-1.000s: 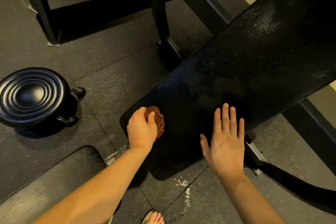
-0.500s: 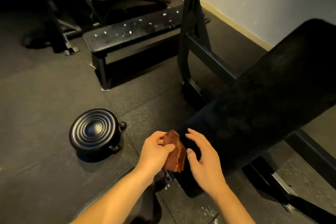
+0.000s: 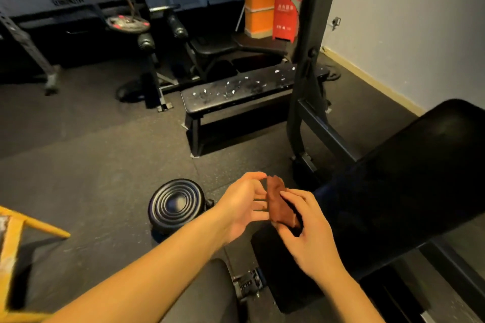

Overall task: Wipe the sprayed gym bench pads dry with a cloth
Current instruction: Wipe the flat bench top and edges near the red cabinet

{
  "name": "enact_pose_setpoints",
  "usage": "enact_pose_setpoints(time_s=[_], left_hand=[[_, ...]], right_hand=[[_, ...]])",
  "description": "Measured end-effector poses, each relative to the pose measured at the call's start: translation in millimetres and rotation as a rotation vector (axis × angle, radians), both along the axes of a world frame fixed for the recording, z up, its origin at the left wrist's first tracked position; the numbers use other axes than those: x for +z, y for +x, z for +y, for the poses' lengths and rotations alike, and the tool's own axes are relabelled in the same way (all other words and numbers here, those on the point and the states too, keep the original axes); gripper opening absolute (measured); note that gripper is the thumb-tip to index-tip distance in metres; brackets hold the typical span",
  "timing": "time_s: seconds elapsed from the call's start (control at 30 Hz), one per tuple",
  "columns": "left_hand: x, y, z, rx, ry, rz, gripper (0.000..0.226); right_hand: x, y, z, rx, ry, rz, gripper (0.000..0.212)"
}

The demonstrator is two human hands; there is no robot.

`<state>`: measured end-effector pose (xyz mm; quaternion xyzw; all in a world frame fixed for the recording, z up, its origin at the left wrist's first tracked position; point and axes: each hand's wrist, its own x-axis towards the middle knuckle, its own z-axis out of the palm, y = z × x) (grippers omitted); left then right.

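Dark rubber flooring [image 3: 91, 152] carries everything in this corner of the gym. Far left, a yellow frame [image 3: 15, 231] pokes into view, and further along a round black ribbed disc [image 3: 175, 203] sits on the floor. Beyond it stands a flat bench [image 3: 236, 92], its pad beaded with bright droplets, its long axis running left to right across the room, well apart from the hands. Nearer, the person's left hand [image 3: 244, 202] is spread wide, fingers loose and reaching toward the cloth [image 3: 280, 203]; from where I stand I cannot say whether its fingertips actually touch the fabric. That cloth, a bunched brown strip, is up in the air between the two hands and touches no pad. Its long axis stands nearly upright, the top end tipped away toward the flat bench, the lower end buried in the right hand [image 3: 307, 231], whose fingers are curled round it. Just right of that hand lies the inclined pad [image 3: 420, 178], its long axis climbing up and away to the right, its lower end closest to the person. I'd judge the right hand, nearer that pad and already carrying the cloth, need only swing right and down to wipe it, while the wet flat bench lies straight ahead and would call for a step forward.
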<state>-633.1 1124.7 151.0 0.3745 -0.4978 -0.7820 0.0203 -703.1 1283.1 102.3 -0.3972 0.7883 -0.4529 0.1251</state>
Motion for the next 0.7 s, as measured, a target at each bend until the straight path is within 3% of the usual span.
enact_pose_setpoints(time_s=[0.13,0.27,0.33,0.5,0.57,0.7], left_hand=[[28.6,-2.4,-12.5,-0.046,-0.084,-0.008,0.052],[60.0,2.1,-33.1,-0.112,-0.192,-0.032,0.047],[75.5,8.2,-42.9,-0.142,-0.341,-0.031,0.047],[99.3,16.4,-73.4,-0.249,-0.967,-0.058,0.058],[105.8,14.9,-90.5,-0.255,-1.02,-0.003,0.056],[106.0,14.6,-140.4,-0.306,-1.083,0.037,0.031]], right_hand=[[18.7,-8.2,-15.1,-0.007,-0.18,-0.101,0.048],[41.6,-16.1,-33.2,0.059,-0.329,-0.326,0.037],[56.6,-19.9,-44.9,0.053,-0.403,-0.431,0.026],[90.8,-28.5,-77.5,0.048,-0.46,-0.536,0.016],[102.7,-30.8,-95.4,0.064,-0.444,-0.563,0.016],[108.0,-32.0,-148.2,0.011,-0.401,-0.571,0.013]])
